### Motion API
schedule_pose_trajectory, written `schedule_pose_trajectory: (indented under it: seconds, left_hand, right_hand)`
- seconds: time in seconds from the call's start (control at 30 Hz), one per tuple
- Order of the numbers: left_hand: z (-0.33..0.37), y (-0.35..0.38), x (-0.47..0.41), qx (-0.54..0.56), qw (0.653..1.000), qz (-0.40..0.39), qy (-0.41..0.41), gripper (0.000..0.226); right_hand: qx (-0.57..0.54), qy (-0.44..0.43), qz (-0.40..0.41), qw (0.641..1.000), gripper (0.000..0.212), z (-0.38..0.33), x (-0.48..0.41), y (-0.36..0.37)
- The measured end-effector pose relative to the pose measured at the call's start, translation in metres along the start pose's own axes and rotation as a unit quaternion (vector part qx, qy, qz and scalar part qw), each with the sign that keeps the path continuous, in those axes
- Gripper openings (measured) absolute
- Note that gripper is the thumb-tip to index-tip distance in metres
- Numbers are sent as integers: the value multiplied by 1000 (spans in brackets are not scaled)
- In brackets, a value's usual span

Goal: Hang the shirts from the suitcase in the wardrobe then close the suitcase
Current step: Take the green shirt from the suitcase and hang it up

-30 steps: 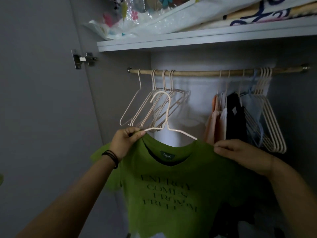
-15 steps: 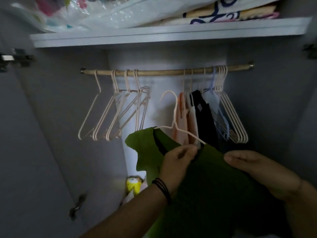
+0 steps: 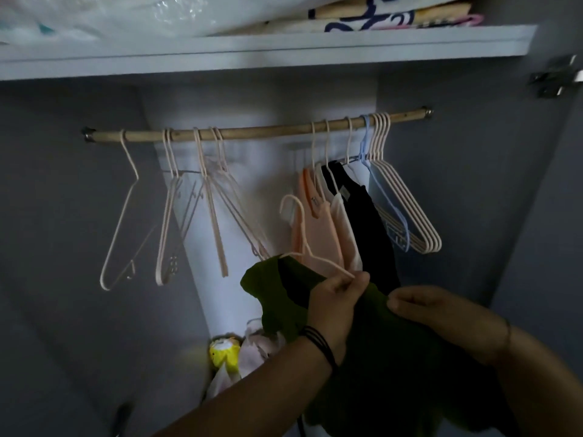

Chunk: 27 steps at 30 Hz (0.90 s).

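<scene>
The dark green cotton T-shirt (image 3: 274, 288) is held low in the open wardrobe, at about five o'clock in the view. It is threaded on a pale pink wire hanger (image 3: 301, 230) whose hook stands free in the air below the wooden hanging rail (image 3: 258, 131), not yet on it. The left hand (image 3: 334, 305), a black band at its wrist, has its fingers (image 3: 348, 283) curled round the hanger's right arm and the shirt's neckline together. The right hand (image 3: 438, 310), at three o'clock from the left, pinches the cloth near the shoulder, fingers closed on the fabric.

The step in hand looks to be seating the shirt on the hanger before lifting it. To do that well, the right hand should draw the shoulder fully over the wire end so both sides sit level; the cloth at the hanger's nine o'clock side looks bunched. The lift should then be made by the hanger's neck, not by the cloth. The hook should aim at the bare stretch of rail at twelve o'clock, between the empty pink hangers (image 3: 214, 212) and the hung peach top (image 3: 315, 234). The hanger lies roughly along the rail, so it likely needs a quarter turn for the hook to cross the rail. The hook sits just in front of the peach top and could snag it on the way up. The suitcase is out of view.
</scene>
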<state>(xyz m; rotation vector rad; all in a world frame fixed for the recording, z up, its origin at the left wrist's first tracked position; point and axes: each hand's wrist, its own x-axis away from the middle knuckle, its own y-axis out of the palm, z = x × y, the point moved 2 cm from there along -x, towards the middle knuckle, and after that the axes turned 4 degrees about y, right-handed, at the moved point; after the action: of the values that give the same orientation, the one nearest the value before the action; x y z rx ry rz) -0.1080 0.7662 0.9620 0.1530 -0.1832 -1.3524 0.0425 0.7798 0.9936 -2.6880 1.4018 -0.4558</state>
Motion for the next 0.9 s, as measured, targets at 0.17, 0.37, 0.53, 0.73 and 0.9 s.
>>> schedule_pose_trajectory:
  seconds: [0.17, 0.37, 0.53, 0.73, 0.9]
  left_hand:
    - [-11, -5, -6, -3, 1000, -18, -20, 36]
    - [-18, -5, -12, 2, 998, -46, -44, 26]
    - [-16, 0, -17, 21, 997, -63, -49, 23]
    - [-4, 1, -30, 34, 995, -79, -43, 21]
    - [13, -2, -49, 40, 995, -74, -52, 15]
  right_hand:
    - [-6, 33, 6, 999, 27, 12, -6, 4]
    - [0, 21, 42, 999, 61, 18, -2, 9]
    - [6, 28, 63, 998, 52, 16, -1, 7]
    - [-5, 29, 85, 996, 24, 8, -1, 8]
    - [-55, 11, 104, 993, 24, 5, 5, 8]
